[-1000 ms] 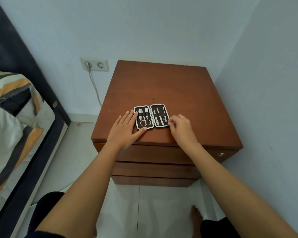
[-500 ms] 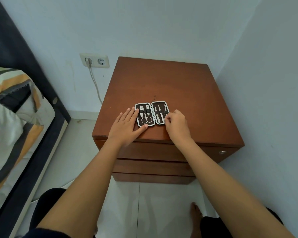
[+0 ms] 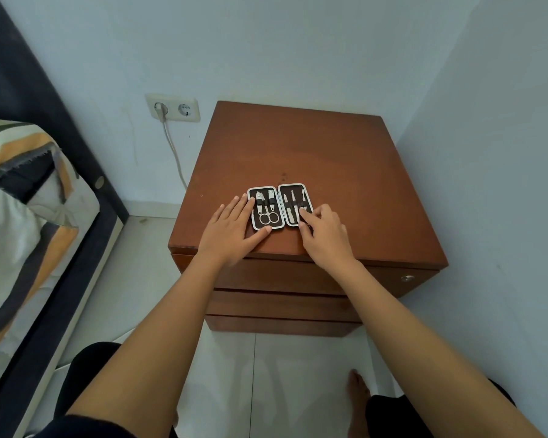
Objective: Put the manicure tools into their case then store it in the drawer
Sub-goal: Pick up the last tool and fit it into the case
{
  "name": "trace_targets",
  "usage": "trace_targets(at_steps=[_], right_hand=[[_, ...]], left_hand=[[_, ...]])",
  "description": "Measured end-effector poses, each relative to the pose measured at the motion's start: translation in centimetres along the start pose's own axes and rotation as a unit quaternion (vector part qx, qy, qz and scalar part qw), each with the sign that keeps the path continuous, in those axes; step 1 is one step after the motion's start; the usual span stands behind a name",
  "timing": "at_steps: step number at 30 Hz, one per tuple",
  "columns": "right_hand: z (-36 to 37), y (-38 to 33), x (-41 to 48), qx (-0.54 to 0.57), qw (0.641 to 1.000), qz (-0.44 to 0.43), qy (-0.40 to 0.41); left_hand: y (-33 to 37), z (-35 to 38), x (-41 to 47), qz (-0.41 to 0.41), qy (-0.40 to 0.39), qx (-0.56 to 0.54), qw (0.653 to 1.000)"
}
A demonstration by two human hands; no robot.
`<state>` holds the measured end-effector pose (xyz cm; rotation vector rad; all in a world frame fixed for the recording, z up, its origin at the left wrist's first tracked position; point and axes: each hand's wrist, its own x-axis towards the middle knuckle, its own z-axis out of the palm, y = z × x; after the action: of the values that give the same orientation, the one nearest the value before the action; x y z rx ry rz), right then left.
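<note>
A square brown wooden nightstand (image 3: pixel 298 153) with stacked drawer fronts (image 3: pixel 282 301) stands in the corner beside a striped bed (image 3: pixel 29 216). On its smooth tabletop, near the front edge, the manicure case (image 3: pixel 280 206) lies open flat, two rounded halves with metal tools strapped in. The left hand (image 3: pixel 231 230) lies flat, fingers spread, against the case's left half. The right hand (image 3: pixel 325 233), fingers curled, presses a tool (image 3: pixel 301 210) in the right half.
</note>
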<state>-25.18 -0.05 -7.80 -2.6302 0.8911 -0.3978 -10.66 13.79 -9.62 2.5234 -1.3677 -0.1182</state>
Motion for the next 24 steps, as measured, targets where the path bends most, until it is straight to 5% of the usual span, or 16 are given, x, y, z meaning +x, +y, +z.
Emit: trace_targets(at_steps=[8, 24], right_hand=[[-0.7, 1.5, -1.5, 0.120, 0.991, -0.050, 0.032], [-0.3, 0.6, 0.5, -0.014, 0.998, -0.050, -0.038]], left_hand=[[0.1, -0.2, 0.0, 0.001, -0.003, 0.000, 1.000], [0.0, 0.0, 0.1, 0.002, -0.001, -0.005, 1.000]])
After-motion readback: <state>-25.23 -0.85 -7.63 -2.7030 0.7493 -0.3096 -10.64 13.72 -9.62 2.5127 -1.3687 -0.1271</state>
